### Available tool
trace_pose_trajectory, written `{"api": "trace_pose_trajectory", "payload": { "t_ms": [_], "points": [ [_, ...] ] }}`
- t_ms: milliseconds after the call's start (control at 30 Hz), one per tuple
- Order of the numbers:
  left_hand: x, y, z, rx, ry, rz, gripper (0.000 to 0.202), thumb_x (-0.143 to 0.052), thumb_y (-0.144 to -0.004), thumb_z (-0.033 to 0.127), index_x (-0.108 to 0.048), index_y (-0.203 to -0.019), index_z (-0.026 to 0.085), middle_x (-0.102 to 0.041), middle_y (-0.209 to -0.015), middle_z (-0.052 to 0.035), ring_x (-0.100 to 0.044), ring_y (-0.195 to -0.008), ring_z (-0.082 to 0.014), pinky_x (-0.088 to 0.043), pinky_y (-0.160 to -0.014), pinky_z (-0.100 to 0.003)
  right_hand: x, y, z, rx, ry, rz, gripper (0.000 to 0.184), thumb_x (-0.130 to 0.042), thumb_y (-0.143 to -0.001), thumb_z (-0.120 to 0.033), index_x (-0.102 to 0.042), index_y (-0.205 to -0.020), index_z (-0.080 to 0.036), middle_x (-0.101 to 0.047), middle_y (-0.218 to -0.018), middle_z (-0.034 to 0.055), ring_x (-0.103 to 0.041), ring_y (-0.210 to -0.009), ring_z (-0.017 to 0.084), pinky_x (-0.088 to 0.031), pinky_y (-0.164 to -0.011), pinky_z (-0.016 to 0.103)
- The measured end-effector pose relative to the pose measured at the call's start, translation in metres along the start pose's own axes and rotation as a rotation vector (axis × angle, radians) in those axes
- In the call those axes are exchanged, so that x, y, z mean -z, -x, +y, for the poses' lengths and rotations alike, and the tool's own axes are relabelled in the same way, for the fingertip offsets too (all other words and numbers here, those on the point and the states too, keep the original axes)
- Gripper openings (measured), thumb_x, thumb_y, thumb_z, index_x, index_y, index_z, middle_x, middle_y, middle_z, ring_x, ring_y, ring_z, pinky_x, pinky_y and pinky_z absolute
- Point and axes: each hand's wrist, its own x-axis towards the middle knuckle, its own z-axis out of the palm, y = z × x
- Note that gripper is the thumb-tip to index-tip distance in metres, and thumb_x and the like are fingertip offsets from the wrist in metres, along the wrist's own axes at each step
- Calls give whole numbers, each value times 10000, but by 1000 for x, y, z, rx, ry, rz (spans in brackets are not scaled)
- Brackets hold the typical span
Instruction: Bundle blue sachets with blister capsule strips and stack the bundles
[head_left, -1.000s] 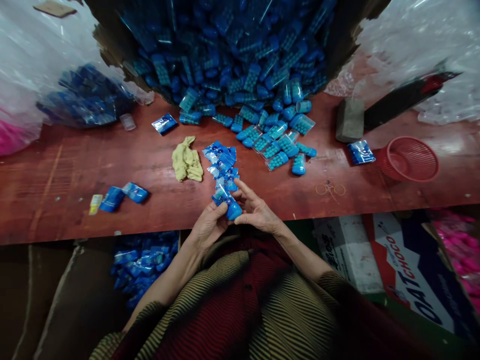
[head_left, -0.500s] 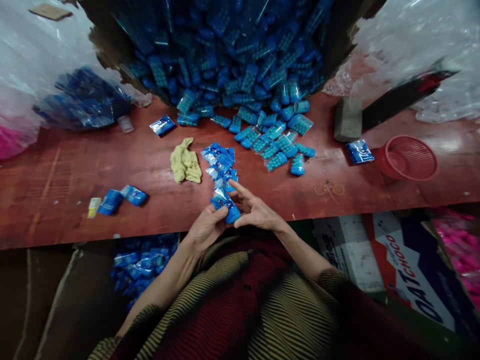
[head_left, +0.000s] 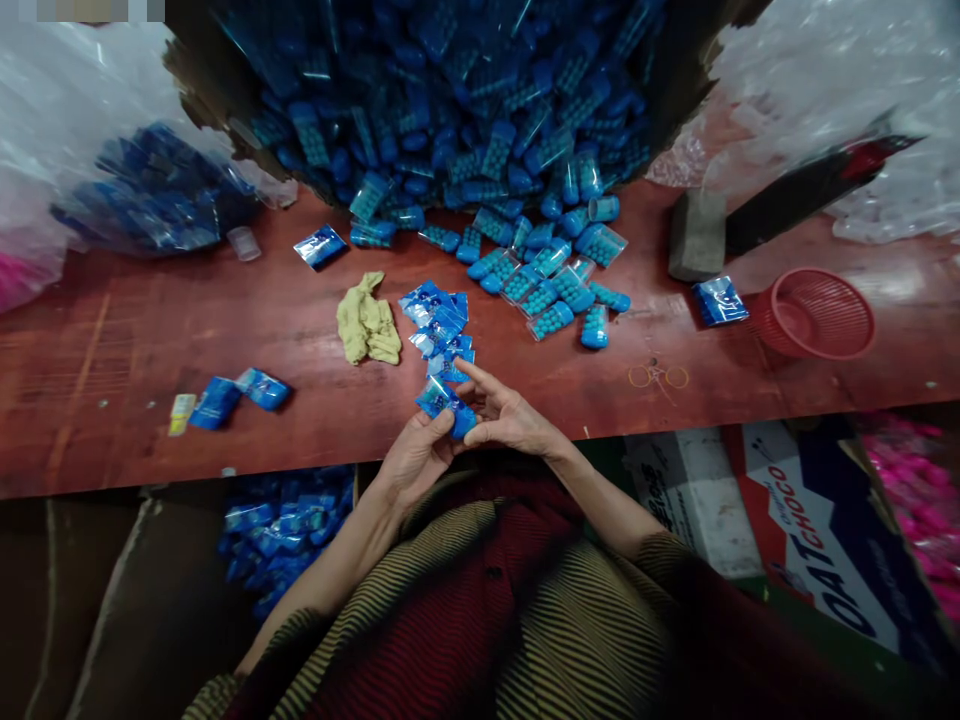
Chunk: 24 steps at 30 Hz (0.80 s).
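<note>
At the table's front edge my left hand (head_left: pixel 418 450) grips a small shiny blue packet (head_left: pixel 444 401), thumb on top. My right hand (head_left: pixel 512 418) closes on the packet's right side with thumb and fingers, its index finger reaching forward. What is inside the packet cannot be made out. Just beyond it lies an overlapping row of blue printed wrappers (head_left: pixel 437 318). A crumpled yellow-green cloth-like piece (head_left: pixel 369 322) rests left of that row. Clear small bottles with blue caps and blue beads (head_left: pixel 551 285) lie loose farther back to the right.
An open carton full of blue bottles (head_left: pixel 465 110) stands at the back. On the right are a red plastic basket (head_left: pixel 814 315), a grey block (head_left: pixel 697 235) and a blue packet (head_left: pixel 720 302). Two blue packets (head_left: pixel 217 402) lie left. More blue packets (head_left: pixel 285 530) sit below the table edge.
Both hands stay at the packet, which has shifted and turned slightly between the fingers. The whole view has moved a little; the things on the table lie as before.
</note>
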Motion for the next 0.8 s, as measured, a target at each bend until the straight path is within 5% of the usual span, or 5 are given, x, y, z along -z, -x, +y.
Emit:
{"api": "trace_pose_trajectory", "payload": {
  "t_ms": [267, 500, 667, 800],
  "points": [
    [-3, -1, -4, 21, 32, -4, 469, -729, -701, 326, -625, -1118, 137, -690, -830, -55, -608, -650, -108, -500, -606, -212, -7, 3, 3, -3, -54, 63, 931, -735, -628, -144, -283, -1399, -402, -557, -1064, -16, -569, -829, 110, -548, -665, 224],
    [2, -1, -5, 16, 49, -53, 344, -759, -665, 251, -655, -972, 133, -712, -850, -64, -660, -748, -146, -511, -657, -216, -3, 4, 6, -4, -64, 11, 952, -768, -593, -122, -317, -1393, -374, -452, -1363, 13, -532, -1097, 177, -544, -757, 237],
    [5, 0, -6, 18, 16, -80, 396, -774, -646, 250, -657, -1006, 136, -718, -853, -67, -671, -790, -166, -516, -689, -226, 0, 8, 4, 1, -17, -54, 822, -754, -630, -149, -413, -1345, -364, -468, -1371, -7, -520, -1153, 181, -508, -874, 289],
    [1, -2, -6, -51, -11, -34, 356, -765, -657, 260, -663, -970, 125, -714, -880, -74, -665, -773, -164, -523, -717, -256, -5, 9, 4, -9, 143, 57, 611, -627, -778, -232, -429, -1349, -324, -548, -1292, 22, -566, -1106, 189, -475, -943, 382]
  ]
}}
